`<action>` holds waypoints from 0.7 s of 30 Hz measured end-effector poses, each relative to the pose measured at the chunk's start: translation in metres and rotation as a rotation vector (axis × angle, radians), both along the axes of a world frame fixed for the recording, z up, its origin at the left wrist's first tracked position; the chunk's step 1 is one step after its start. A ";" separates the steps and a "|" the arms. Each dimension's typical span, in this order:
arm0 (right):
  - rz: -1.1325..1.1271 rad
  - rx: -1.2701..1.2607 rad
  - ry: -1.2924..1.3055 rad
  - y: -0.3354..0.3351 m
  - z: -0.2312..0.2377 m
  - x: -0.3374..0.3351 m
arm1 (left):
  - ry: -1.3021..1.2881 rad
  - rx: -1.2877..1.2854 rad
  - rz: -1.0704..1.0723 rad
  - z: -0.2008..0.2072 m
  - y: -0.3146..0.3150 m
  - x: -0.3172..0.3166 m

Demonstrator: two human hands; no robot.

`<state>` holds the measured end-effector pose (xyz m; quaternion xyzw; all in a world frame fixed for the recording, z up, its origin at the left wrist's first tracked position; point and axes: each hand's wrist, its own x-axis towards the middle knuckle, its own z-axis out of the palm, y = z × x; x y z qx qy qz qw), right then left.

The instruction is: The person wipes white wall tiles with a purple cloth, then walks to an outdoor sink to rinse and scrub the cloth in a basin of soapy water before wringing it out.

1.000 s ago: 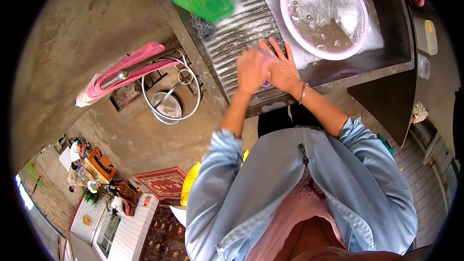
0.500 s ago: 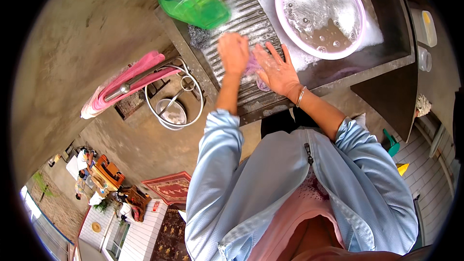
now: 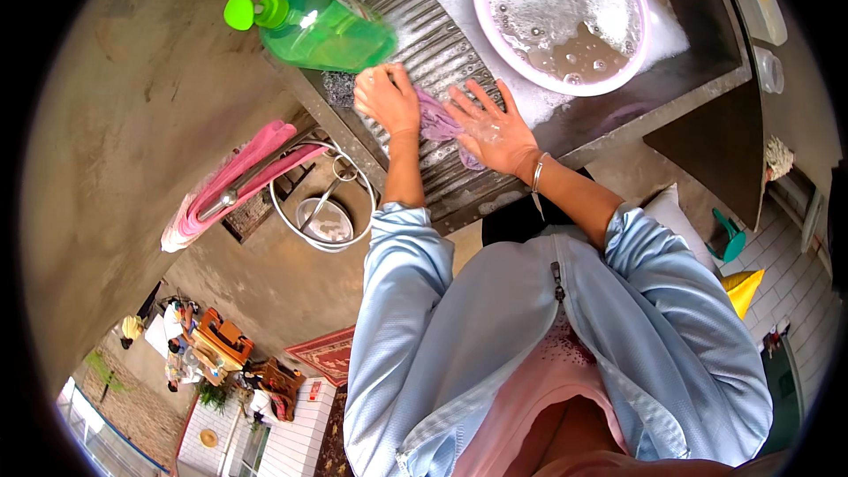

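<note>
A wet light-purple cloth (image 3: 436, 120) lies bunched on the ridged, soapy washboard (image 3: 446, 44) of a dark sink. My left hand (image 3: 385, 99) is closed around the cloth's far-left end. Beside its other end, my right hand (image 3: 496, 131) is spread, with suds on the skin; its thumb is near the cloth, and I cannot tell whether they touch. A green pump bottle (image 3: 331, 35) leans beyond my left hand, next to a grey mesh scouring pad (image 3: 338, 87). To the right stands a pale-pink basin (image 3: 482, 2) of foamy, brownish water.
The sink's raised edge (image 3: 609, 143) runs along the front. Left of it are a pink towel (image 3: 221, 181) on a rail, and a white ring stand (image 3: 281, 209) with a small bowl (image 3: 329, 219). Clear plastic containers (image 3: 767, 18) sit far right. Several people gather round furniture in the distance.
My left hand has moved left with the cloth's end, and more of the cloth shows stretched between my hands. My right hand has turned slightly, fingers still spread. The view has shifted.
</note>
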<state>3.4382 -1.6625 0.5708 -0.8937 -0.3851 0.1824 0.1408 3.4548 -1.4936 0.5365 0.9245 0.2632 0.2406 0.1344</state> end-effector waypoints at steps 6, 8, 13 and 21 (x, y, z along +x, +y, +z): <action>0.001 0.012 -0.049 -0.011 -0.001 0.004 | 0.040 -0.235 -0.605 0.017 -0.084 -0.071; 0.008 0.039 -0.020 -0.003 0.006 0.007 | 0.200 -0.150 -0.496 -0.012 -0.017 -0.038; 0.003 -0.037 0.001 -0.001 0.011 0.002 | 0.152 -0.223 -0.151 0.007 -0.010 -0.012; -0.016 -0.011 0.009 -0.009 0.006 0.007 | 0.234 -0.159 -0.576 -0.001 -0.040 -0.051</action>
